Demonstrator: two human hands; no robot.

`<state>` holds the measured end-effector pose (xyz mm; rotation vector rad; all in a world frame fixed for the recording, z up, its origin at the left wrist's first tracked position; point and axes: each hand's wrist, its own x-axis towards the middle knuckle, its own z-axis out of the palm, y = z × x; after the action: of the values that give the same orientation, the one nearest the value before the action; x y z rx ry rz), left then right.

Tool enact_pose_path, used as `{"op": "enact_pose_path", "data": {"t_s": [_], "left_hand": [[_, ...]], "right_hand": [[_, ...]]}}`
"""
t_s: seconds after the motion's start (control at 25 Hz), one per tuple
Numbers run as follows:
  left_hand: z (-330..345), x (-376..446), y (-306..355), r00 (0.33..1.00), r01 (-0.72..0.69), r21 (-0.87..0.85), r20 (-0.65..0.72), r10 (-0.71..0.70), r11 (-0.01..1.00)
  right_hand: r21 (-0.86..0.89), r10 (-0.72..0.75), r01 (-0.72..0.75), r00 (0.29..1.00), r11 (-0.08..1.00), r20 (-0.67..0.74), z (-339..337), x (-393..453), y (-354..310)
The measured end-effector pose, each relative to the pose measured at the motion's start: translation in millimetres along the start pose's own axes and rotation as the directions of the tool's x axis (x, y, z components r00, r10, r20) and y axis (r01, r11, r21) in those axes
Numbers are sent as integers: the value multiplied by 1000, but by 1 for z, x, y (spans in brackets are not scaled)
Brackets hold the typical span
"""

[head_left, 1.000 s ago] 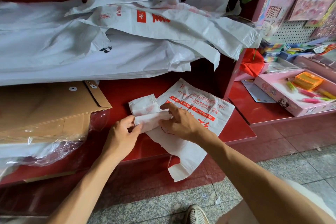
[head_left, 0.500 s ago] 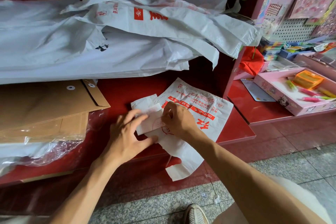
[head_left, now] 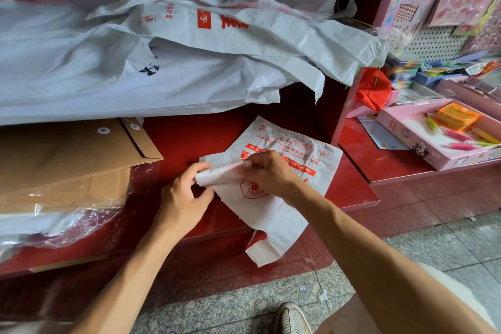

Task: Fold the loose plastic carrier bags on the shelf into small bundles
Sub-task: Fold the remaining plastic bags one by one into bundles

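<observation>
A white carrier bag with red print (head_left: 287, 160) lies on the red shelf (head_left: 189, 141), its lower end hanging over the front edge. Its left part is rolled into a narrow fold (head_left: 221, 175). My left hand (head_left: 184, 198) pinches the left end of that fold between thumb and fingers. My right hand (head_left: 267, 173) grips the right end of the fold, fingers curled over it. A heap of loose white carrier bags (head_left: 189, 57) lies on the shelf above.
Brown envelopes (head_left: 67, 160) in clear wrap lie stacked at the left of the shelf. To the right stands a pink display with a tray of pens (head_left: 447, 138) and a pegboard of stickers (head_left: 447, 8). Grey stone floor and my shoe (head_left: 291, 318) are below.
The flat folded flap has been rolled into a narrower strip and lifted off the shelf. My left hand went from pressing flat to pinching its end; my right hand shifted right along it.
</observation>
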<state>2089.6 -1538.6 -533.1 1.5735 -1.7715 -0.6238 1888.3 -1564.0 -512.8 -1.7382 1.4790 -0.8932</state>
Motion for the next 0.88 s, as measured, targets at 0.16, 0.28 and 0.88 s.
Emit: {"op": "enact_pose_path", "data": {"t_s": [0.16,0.28,0.88], "left_hand": [[-1,4,4,991,131,-246,9,-133,960],[0,4,4,990,110,-149,-74,-122,983],[-7,12,5,993,120,217,-19,-119,969]], "right_hand": [[-19,52,-52,999,998,4,3,-1,-2],[-264,37,-47,998,963,-44,7,-1,0],[-696,147,-172,984,697,-96,1,-22,-10]]}}
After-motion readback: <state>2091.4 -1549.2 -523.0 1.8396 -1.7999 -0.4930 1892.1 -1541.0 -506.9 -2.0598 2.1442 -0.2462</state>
